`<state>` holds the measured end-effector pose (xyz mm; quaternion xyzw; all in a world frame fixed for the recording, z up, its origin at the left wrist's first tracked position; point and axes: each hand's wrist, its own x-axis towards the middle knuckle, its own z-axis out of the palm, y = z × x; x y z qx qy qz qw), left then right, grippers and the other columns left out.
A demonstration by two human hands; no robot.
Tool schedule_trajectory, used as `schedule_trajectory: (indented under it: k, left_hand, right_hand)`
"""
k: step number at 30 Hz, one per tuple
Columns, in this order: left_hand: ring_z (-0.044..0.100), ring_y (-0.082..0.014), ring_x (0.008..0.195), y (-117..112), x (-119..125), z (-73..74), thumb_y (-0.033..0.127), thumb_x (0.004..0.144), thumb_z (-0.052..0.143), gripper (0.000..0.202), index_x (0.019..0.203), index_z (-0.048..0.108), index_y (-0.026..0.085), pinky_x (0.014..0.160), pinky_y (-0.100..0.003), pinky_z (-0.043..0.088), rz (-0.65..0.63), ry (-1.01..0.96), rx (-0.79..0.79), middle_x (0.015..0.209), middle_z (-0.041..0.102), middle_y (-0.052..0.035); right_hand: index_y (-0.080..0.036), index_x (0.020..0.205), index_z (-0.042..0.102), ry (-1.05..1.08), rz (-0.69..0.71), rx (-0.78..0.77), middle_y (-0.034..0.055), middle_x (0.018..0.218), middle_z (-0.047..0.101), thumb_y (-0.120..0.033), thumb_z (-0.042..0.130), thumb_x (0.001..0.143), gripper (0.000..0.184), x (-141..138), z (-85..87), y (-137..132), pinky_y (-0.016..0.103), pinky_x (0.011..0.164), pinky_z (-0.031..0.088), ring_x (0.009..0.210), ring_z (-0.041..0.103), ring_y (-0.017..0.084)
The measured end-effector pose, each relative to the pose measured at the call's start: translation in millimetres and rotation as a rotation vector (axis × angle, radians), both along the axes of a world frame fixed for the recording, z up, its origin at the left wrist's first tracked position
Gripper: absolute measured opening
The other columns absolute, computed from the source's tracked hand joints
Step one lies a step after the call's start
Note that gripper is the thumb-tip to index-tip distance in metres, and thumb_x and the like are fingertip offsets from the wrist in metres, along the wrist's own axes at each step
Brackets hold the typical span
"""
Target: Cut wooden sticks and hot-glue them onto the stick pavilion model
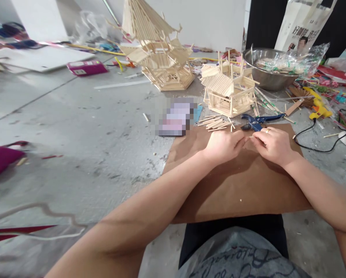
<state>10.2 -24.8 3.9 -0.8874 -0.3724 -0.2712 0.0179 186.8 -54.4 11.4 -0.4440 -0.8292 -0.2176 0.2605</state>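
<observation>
My left hand (223, 146) and my right hand (273, 146) meet fingertip to fingertip over a brown cardboard sheet (236, 185). Both are closed in a pinch on a thin wooden stick (250, 137) that barely shows between them. A ring sits on my right hand. Just beyond the fingers lie blue-handled cutters (258, 121) and a small pile of cut sticks (216, 122). Behind those stands a small stick pavilion (228, 90), and a taller stick pagoda (158, 46) stands further back left.
A metal bowl (265, 75) with bagged sticks is at the back right. A yellow glue gun (318, 108) with a black cord (314, 141) lies to the right. A magenta box (86, 67) and other clutter lie across the grey floor; another magenta object (0, 160) is at the left edge.
</observation>
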Motion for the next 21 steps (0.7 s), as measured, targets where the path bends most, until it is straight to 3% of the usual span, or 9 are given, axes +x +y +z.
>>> schedule_trajectory:
  k: [13,21]
  left_hand:
    - [0.041,-0.0106,0.045,-0.2,-0.9,1.8,0.036,0.085,0.032,0.038,0.062,0.055,0.016,0.045,-0.023,0.021,-0.038,0.048,-0.015,0.05,0.054,-0.0026]
    - [0.038,-0.0101,0.044,-0.8,0.7,3.6,0.038,0.084,0.032,0.041,0.058,0.054,0.016,0.045,-0.023,0.02,0.004,0.036,-0.037,0.048,0.051,-0.0027]
  right_hand:
    - [-0.019,0.067,0.062,0.024,-0.006,-0.059,0.0007,0.058,0.061,-0.032,0.042,0.084,0.03,1.1,-1.7,0.2,0.024,0.056,0.033,0.058,0.052,0.012]
    - [-0.018,0.063,0.06,0.013,-0.048,-0.043,0.0009,0.054,0.058,-0.029,0.041,0.083,0.03,-2.9,-0.1,-3.1,0.025,0.055,0.03,0.055,0.051,0.012]
